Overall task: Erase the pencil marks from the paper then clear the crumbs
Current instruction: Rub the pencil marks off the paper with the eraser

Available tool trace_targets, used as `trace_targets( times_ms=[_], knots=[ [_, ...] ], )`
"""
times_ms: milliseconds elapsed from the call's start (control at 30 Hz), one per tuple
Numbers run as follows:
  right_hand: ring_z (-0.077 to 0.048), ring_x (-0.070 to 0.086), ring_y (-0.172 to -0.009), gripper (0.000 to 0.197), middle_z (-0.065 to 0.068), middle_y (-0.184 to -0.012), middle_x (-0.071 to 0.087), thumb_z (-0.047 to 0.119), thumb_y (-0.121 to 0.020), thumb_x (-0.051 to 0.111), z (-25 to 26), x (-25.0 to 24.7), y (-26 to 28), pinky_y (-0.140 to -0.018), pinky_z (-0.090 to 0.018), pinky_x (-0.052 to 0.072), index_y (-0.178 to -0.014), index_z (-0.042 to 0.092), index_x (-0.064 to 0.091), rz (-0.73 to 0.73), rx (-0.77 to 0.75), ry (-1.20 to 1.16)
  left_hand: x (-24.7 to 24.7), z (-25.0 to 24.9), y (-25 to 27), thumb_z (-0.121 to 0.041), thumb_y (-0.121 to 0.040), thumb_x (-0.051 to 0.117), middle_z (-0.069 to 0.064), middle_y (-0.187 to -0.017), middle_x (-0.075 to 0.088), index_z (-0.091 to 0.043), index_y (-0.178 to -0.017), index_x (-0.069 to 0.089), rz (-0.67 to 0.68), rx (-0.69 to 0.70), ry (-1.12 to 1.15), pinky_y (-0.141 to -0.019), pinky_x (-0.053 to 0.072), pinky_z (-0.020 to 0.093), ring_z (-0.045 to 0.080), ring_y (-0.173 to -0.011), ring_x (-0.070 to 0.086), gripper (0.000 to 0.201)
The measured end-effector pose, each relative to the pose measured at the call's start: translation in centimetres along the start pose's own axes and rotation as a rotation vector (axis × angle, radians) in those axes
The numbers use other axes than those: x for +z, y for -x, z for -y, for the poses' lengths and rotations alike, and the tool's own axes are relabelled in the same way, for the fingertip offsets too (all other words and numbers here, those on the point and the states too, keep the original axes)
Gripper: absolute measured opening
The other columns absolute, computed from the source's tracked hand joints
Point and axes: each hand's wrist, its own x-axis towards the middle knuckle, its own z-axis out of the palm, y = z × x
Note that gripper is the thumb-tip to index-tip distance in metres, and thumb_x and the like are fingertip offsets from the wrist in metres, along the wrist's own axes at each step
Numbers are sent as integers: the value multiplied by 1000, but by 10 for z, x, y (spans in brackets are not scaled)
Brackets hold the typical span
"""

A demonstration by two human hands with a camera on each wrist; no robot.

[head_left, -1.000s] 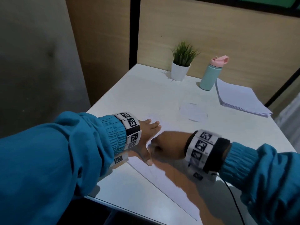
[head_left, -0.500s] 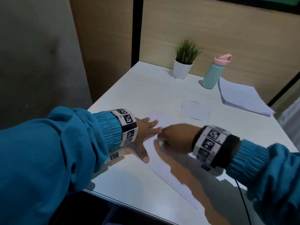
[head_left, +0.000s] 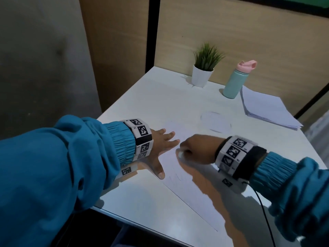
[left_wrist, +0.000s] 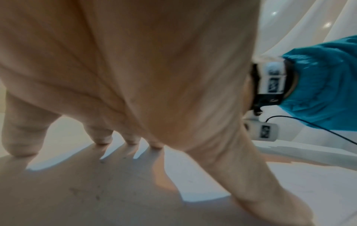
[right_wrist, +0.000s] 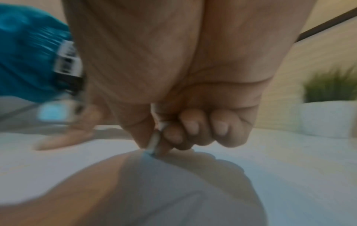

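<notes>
A white sheet of paper (head_left: 192,193) lies on the white table (head_left: 160,97), with faint pencil strokes near its left edge. My left hand (head_left: 162,148) lies flat on the sheet's upper left part, fingers spread (left_wrist: 100,136), thumb pointing toward me. My right hand (head_left: 194,148) is curled and pinches a small white eraser (head_left: 180,154) between thumb and fingers, its tip down on the paper. In the right wrist view the eraser (right_wrist: 154,140) shows as a pale sliver touching the sheet. A few dark specks (left_wrist: 96,194) lie on the paper under my left hand.
A small potted plant (head_left: 203,68) and a teal bottle with a pink lid (head_left: 235,80) stand at the table's far edge. A stack of white sheets (head_left: 267,109) lies at the far right. A faint pencilled oval (head_left: 215,122) shows beyond my hands. A black cable (head_left: 263,209) trails from my right wrist.
My right hand with the eraser has slid slightly away from me and to the right over the paper. My left hand has stayed flat on the sheet.
</notes>
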Motion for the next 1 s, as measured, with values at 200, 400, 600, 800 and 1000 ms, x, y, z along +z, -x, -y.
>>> trace_targets(
  times_ms=[200, 400, 600, 800, 1000],
  knots=[
    [-18, 54, -86, 31, -1, -103, 69, 26, -99, 35, 42, 14, 13, -90, -32, 45, -101, 12, 63, 109, -131, -21, 0, 0, 0, -88, -62, 58, -2, -163, -22, -32, -154, -21, 7, 3, -5, -120, 11, 55, 29, -151, -12, 133],
    [-24, 65, -97, 40, -6, -103, 71, 36, -92, 33, 1, 0, -12, -92, -39, 51, -104, 16, 66, -3, -9, -67, -2, -1, 1, -88, -61, 60, -2, -164, -20, -37, -153, -21, -3, 6, 17, -117, 12, 58, 29, -152, -11, 133],
    [-18, 60, -94, 32, 2, -103, 70, 34, -94, 38, 17, 8, 0, -95, -34, 48, -99, 18, 66, 90, -145, -56, -1, 1, 0, -89, -59, 59, -2, -163, -23, -33, -153, -22, 15, 2, 4, -119, 10, 56, 28, -151, -13, 136],
    [-18, 59, -86, 26, 3, -92, 66, 29, -96, 37, 20, 14, 6, -87, -32, 49, -88, 18, 60, 54, -153, -57, -3, 0, 1, -89, -60, 60, -2, -163, -22, -32, -154, -21, 20, 1, 11, -119, 7, 55, 28, -151, -14, 136],
    [-21, 59, -96, 36, 1, -94, 65, 39, -100, 31, -17, 5, 0, -88, -34, 45, -82, 20, 57, 1, 62, -67, -4, -3, 2, -92, -59, 56, -4, -164, -21, -33, -154, -20, -6, -20, -2, -118, 11, 54, 27, -152, -12, 135]
  ],
)
